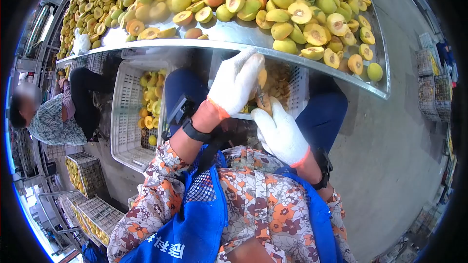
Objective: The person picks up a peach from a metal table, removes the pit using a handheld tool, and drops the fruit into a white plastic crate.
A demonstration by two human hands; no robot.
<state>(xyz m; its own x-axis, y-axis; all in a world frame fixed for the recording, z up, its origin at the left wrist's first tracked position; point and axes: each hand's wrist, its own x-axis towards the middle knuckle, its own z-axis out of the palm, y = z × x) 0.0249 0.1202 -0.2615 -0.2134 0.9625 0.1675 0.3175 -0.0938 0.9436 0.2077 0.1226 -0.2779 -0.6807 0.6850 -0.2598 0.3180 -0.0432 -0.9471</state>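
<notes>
1. Where the head view is read at its centre, the white-gloved left hand [236, 83] is seen at 12 o'clock of the white-gloved right hand [280, 134]. The two are nearly touching, just below the edge of the long stainless-steel table [234, 34].
2. The fingers of the left hand are curled tight together, apparently round the handle of a small dark metal tool [260, 96]. Its tip shows just below the knuckles, but the grip itself is hidden by the glove.
3. A rounded yellow-orange peach [266, 103] is pinched at the fingertips of the right hand, with the tool tip set against it from 12 o'clock. Whether it is whole or halved cannot be told.
4. Halved yellow peaches [292, 9] are heaped on the table from 10 to 2 o'clock of the hands.
5. A white slatted plastic crate [124, 117], partly filled with halves, is placed at 9 o'clock. A second white crate [298, 87] lies beneath the hands.
6. Another person in a patterned top [53, 117] is seated farther off at 9 o'clock, well apart.
7. The step in hand is judged to be the cutting or stoning of the held peach. For the next move, a firm pinch is called for, with the tool worked away from the gloved fingertips and kept over the crate beneath.
</notes>
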